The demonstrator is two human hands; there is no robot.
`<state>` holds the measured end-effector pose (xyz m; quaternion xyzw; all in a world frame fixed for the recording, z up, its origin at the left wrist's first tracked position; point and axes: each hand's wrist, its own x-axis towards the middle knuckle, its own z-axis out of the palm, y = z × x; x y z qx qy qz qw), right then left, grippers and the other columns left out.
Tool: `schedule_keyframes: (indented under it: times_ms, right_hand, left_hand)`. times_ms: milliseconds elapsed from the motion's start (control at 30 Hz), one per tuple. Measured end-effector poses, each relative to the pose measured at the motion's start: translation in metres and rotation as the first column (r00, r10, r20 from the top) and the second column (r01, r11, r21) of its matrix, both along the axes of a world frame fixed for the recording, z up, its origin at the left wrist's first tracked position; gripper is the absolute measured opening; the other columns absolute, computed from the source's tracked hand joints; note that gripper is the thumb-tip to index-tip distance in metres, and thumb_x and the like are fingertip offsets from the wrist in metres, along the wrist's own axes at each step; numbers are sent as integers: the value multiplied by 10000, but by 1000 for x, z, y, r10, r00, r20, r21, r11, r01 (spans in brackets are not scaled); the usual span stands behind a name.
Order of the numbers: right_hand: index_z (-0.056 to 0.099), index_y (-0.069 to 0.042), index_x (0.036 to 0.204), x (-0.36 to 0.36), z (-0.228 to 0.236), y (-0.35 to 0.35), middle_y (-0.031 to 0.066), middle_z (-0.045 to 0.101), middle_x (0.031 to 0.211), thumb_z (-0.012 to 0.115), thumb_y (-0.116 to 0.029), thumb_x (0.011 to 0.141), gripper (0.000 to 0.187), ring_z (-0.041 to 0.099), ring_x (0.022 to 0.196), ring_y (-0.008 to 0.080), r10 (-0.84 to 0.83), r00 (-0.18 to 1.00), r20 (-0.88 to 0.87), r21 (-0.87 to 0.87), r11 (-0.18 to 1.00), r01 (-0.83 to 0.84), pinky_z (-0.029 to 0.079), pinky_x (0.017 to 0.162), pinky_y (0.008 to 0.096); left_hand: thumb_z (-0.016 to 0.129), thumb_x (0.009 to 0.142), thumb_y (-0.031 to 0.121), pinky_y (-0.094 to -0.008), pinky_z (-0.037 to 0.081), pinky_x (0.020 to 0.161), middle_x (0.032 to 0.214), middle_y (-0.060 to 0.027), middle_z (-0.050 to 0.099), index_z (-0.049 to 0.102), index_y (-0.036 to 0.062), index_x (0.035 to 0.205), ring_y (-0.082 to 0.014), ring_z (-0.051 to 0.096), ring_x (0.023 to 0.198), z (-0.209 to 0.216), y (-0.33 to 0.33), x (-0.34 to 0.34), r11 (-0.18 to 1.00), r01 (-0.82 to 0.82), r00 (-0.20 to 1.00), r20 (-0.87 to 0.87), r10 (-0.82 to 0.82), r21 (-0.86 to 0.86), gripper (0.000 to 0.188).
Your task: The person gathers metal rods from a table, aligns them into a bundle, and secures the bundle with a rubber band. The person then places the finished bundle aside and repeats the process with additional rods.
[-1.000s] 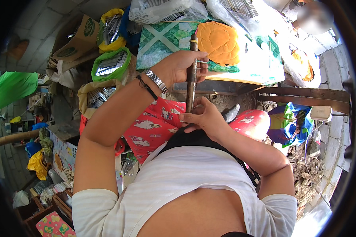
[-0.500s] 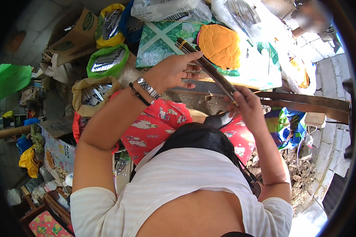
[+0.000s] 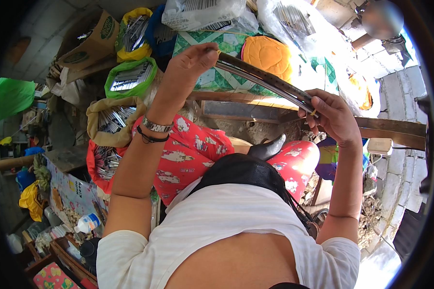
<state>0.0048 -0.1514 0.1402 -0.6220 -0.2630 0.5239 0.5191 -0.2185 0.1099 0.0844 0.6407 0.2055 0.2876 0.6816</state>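
Note:
A long, narrow bundle of metal strips (image 3: 267, 81), dark on one side and silvery on the other, stretches between my two hands above the table's near edge. Yellow bands circle it close to each end. My left hand (image 3: 190, 62), with a watch and a dark cord at the wrist, pinches its far left end. At the lower right end, my right hand (image 3: 335, 113) is closed around it, thumb on top. Behind the bundle lies a round orange quilted pad (image 3: 267, 55) on the green-patterned table (image 3: 212, 79).
Bags of thin metal rods stand at left: a green bag (image 3: 144, 62), a yellow bag (image 3: 124, 45), a tan sack (image 3: 99, 132) and a red bag (image 3: 92, 168). Clear plastic bags (image 3: 248, 21) sit at the back. A brown wooden beam (image 3: 390, 131) runs off to the right.
The bundle has turned flatter and shifted right. My left hand has moved from beside it to its far left end, and my right hand has moved right with the other end.

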Motion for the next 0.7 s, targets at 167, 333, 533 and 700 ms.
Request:
schedule_keyframes:
  times_ms: [167,333,533,700]
  right_hand:
    - [537,64,1201,1,8,7,72,608,862,604,-224,963,379,591,647,109,-91,979,185,54,995,82,517,520,247]
    - [529,10,1232,2,5,17,83,556,1103,727,56,771,503,582,818,78,-239,862,447,244,960,139,509,578,217]
    - [655,-69,1135,-12,-15,4,56,602,1069,741,21,737,416,583,797,123,-288,391,874,276,957,90,535,618,251]
    - [675,-79,1120,-27,-10,-30,69,627,1067,767,43,682,463,605,819,138,-241,361,901,241,969,46,505,660,265]
  left_hand:
    - [704,897,157,-234,442,899,994,-24,667,597,15,1237,-85,593,947,7,0,7,995,40,997,72,-33,-97,384]
    - [728,873,140,-213,494,779,927,-28,683,630,39,1204,-81,625,835,13,4,18,995,-50,996,72,57,-85,360]
    - [746,827,77,-233,527,748,975,-35,674,640,43,1188,-100,636,834,25,-5,2,981,13,996,-91,5,195,377]
    - [753,762,-11,-248,537,780,1017,-51,644,655,53,1161,-126,642,863,34,-40,-33,893,94,989,-141,-34,440,416]
